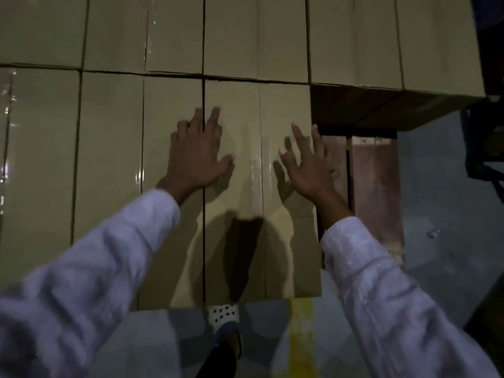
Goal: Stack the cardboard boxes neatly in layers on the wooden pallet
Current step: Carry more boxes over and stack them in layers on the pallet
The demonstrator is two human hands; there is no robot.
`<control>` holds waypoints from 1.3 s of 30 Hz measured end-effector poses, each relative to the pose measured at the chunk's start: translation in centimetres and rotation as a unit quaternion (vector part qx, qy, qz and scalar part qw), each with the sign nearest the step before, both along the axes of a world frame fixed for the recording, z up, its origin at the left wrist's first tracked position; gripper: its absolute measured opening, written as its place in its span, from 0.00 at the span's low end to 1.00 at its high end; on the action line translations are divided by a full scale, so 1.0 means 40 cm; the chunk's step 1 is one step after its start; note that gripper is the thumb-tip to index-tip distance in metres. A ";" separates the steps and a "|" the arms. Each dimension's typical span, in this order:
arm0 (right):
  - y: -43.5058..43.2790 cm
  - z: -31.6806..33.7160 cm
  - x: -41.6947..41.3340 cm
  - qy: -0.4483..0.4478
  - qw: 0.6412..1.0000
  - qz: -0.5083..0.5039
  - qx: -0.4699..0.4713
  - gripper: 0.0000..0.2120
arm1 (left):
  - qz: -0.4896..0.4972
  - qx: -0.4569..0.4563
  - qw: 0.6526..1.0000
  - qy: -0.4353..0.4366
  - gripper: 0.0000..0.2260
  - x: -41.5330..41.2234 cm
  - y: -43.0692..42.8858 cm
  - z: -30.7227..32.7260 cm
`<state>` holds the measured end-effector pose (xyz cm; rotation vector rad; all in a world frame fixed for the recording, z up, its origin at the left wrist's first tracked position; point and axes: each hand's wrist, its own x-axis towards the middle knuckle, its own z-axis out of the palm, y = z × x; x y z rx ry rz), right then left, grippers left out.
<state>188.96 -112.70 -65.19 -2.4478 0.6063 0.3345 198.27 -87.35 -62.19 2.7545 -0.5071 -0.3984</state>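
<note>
1. While left hand [195,156] is pressing flat across a seam, the taped cardboard boxes [109,148] are sitting in rows on the wooden pallet [376,181].
2. Fingers spread, right hand [308,167] is reaching open over the end box, gripping nothing.

Warehouse: palletised cardboard boxes [109,159], concrete floor [441,186]
</note>
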 end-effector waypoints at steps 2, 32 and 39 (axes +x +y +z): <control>0.046 0.035 -0.115 0.004 1.000 -0.009 0.008 0.33 | 0.020 -0.030 0.999 0.023 0.45 -0.145 0.038 0.015; 0.885 1.015 -1.669 -0.084 0.944 0.280 0.154 0.32 | 0.325 -0.201 0.919 -0.100 0.26 -2.030 0.820 0.883; 1.182 1.040 -1.695 -0.093 0.895 0.399 0.176 0.30 | 0.469 -0.202 0.848 -0.138 0.25 -2.236 1.063 0.907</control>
